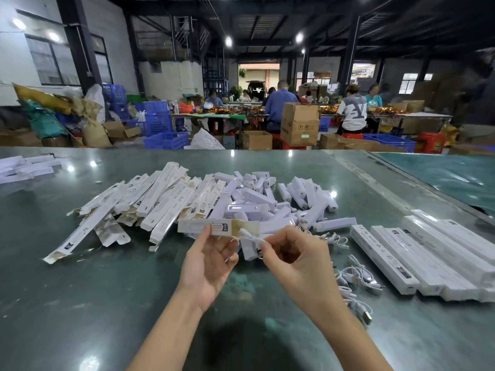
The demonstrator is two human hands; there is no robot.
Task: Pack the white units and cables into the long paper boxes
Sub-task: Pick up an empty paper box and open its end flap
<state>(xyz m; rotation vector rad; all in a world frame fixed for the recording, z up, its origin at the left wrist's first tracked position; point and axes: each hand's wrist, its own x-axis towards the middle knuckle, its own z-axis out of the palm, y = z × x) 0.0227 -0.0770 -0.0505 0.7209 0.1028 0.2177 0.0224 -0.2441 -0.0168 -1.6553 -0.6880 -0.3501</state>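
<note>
The left hand (207, 259) pinches a long white paper box with a brown open flap (218, 226) between thumb and fingers and holds it level above the middle of the green glossy table (80, 303). The right hand (292, 254) has its fingers curled and pinches a thin white cable (250, 235) by its tip, with the cable's plug end lying at the box's open flap.

Behind the hands, toward the table's middle, lies a loose heap of short white plastic units (265, 199). Left of that heap a pile of flat, unfilled long paper boxes (150, 202) fans out toward the left edge. Along the right edge a row of closed long white boxes (434, 261) lies side by side, touching. Between that row and the right forearm a tangle of coiled white cables (356, 279) rests on the table. A few more white boxes (26, 167) sit near the far left corner.
</note>
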